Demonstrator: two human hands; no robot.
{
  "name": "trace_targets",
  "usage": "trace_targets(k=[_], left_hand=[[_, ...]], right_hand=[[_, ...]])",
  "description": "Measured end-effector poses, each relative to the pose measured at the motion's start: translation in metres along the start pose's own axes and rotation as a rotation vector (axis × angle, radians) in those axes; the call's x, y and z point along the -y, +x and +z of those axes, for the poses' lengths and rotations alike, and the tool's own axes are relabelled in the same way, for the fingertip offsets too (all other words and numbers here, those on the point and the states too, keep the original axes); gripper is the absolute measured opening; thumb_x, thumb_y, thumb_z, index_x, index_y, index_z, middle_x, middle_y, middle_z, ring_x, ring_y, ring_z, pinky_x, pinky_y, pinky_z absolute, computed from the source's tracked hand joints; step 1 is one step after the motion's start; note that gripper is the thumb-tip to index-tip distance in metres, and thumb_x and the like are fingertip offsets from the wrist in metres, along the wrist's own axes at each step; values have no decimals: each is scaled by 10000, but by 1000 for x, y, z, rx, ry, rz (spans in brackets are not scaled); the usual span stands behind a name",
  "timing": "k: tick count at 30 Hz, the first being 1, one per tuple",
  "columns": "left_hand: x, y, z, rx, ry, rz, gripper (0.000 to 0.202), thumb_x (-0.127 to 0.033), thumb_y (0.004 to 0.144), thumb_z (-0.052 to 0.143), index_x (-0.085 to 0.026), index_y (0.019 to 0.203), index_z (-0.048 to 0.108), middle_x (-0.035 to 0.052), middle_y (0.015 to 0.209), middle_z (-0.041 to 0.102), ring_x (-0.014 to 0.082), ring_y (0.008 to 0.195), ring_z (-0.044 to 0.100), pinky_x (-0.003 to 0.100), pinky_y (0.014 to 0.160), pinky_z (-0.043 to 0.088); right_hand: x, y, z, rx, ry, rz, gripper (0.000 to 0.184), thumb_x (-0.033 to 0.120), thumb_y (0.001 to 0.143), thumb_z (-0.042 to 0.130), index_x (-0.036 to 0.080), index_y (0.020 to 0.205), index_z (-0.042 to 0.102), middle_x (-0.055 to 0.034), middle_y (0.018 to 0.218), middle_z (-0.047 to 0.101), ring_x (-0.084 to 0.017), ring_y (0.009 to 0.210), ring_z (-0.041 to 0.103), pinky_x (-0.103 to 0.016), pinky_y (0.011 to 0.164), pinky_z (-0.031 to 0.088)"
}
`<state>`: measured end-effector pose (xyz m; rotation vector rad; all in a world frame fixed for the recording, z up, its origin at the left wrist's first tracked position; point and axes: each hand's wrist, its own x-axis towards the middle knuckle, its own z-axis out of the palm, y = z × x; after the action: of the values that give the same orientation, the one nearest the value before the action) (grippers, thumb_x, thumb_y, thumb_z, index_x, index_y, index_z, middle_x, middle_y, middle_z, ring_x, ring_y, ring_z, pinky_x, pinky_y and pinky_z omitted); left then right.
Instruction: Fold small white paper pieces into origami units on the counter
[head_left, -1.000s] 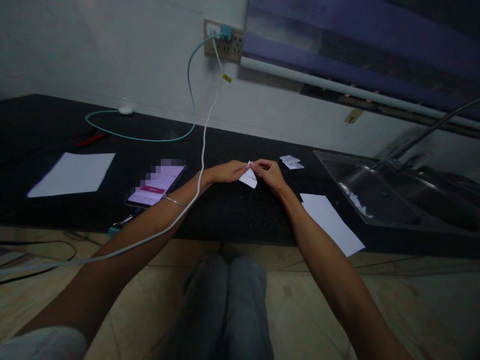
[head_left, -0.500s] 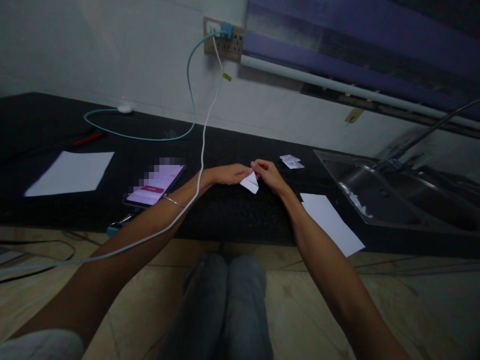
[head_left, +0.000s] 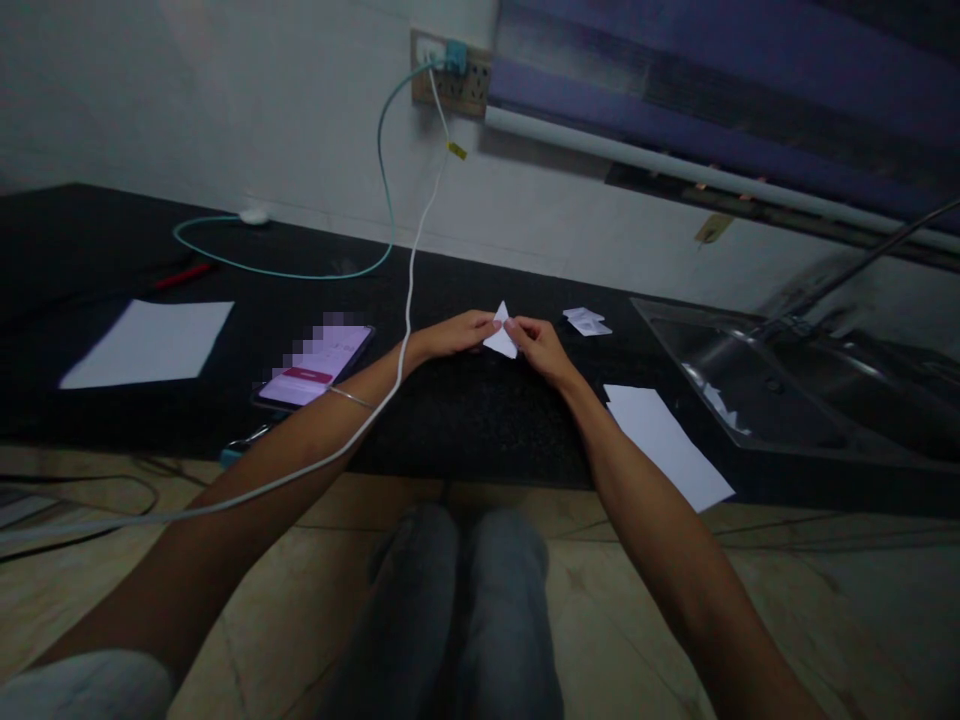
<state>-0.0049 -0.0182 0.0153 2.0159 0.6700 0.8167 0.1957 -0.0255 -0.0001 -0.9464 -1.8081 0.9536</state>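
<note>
A small folded white paper piece [head_left: 501, 336] with a pointed tip stands between my two hands over the black counter [head_left: 465, 410]. My left hand [head_left: 454, 335] pinches its left side with closed fingertips. From the right, my right hand [head_left: 538, 348] pinches the other side, fingers curled. Both forearms reach out over my knees. A thin bracelet sits on my left wrist.
A lit phone [head_left: 315, 365] lies left of my hands, with a white cable [head_left: 409, 290] running up to a wall socket [head_left: 442, 75]. White sheets lie at the left [head_left: 150, 343] and right [head_left: 667, 445]. Small paper bits [head_left: 586, 322] and a steel sink [head_left: 780, 385] are to the right.
The folded paper has been turned so its point now sticks upward instead of hanging down. Both hands stayed together and shifted slightly.
</note>
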Motion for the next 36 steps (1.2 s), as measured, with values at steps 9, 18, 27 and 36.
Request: trace_targets(k=[9, 18, 27, 36], left_hand=[[-3, -2, 3, -22, -157, -36, 466, -614, 950, 499, -224, 695, 513, -13, 586, 442, 119, 511, 421, 278, 524, 364], [3, 1, 2, -289, 267, 10, 366, -420, 971, 438, -185, 703, 522, -6, 647, 498, 133, 614, 455, 259, 562, 329], [1, 2, 9, -266, 411, 18, 308, -322, 976, 439, -173, 735, 560, 1, 680, 554, 131, 615, 485, 275, 589, 329], [3, 3, 10, -230, 265, 73, 370, -444, 1009, 430, -168, 810, 575, 15, 741, 575, 141, 687, 515, 270, 642, 393]], right_hand=[[1, -5, -2, 30, 29, 39, 563, 741, 792, 628, 200, 635, 613, 26, 551, 477, -108, 500, 382, -276, 495, 280], [-7, 3, 6, -111, 46, -85, 374, 530, 735, 795, 213, 927, 750, -40, 945, 741, -192, 862, 659, -334, 811, 519], [-7, 6, 6, -134, 170, 5, 369, 494, 662, 855, 207, 817, 683, 1, 794, 669, -136, 697, 599, -277, 648, 495], [-8, 4, 5, -21, 302, 43, 379, 489, 649, 870, 215, 808, 662, 2, 836, 657, -146, 758, 598, -290, 704, 500]])
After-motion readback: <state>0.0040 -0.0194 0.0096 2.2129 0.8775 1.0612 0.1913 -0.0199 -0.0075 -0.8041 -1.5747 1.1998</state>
